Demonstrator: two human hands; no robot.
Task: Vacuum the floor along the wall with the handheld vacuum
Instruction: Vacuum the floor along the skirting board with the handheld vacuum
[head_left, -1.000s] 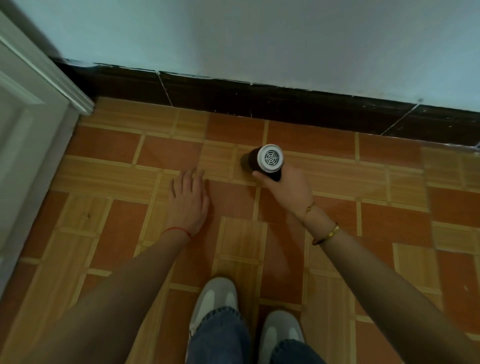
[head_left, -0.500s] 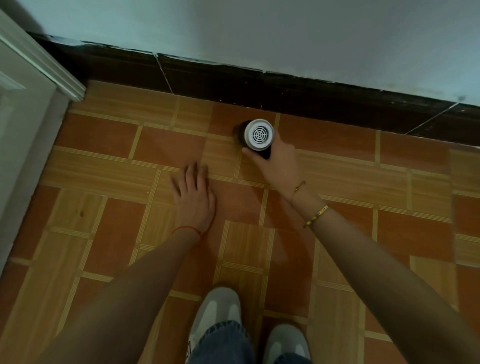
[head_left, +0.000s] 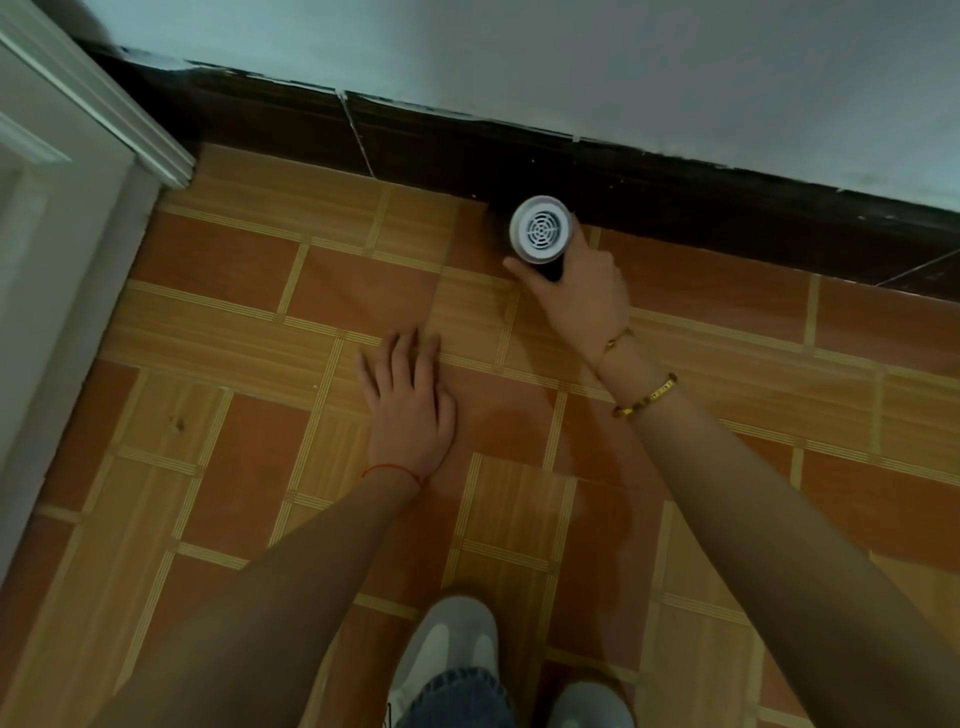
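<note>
A small handheld vacuum (head_left: 540, 229), black-bodied with a round white vented end cap facing me, stands nozzle-down on the floor tiles right at the dark baseboard (head_left: 426, 150). My right hand (head_left: 576, 299) grips its black body from below and behind; the nozzle is hidden under the cap. My left hand (head_left: 410, 400) lies flat on the orange and wood-pattern floor (head_left: 234, 364), palm down, fingers slightly apart, holding nothing, to the left of and nearer me than the vacuum.
A pale wall (head_left: 571, 62) rises above the baseboard. A white door frame (head_left: 78, 171) fills the left edge and meets the baseboard in the corner. My grey shoes (head_left: 447, 649) and jeans are at the bottom centre.
My right hand has pushed the vacuum away from me, from the middle tiles up to the baseboard. My left hand has stayed flat on the floor.
</note>
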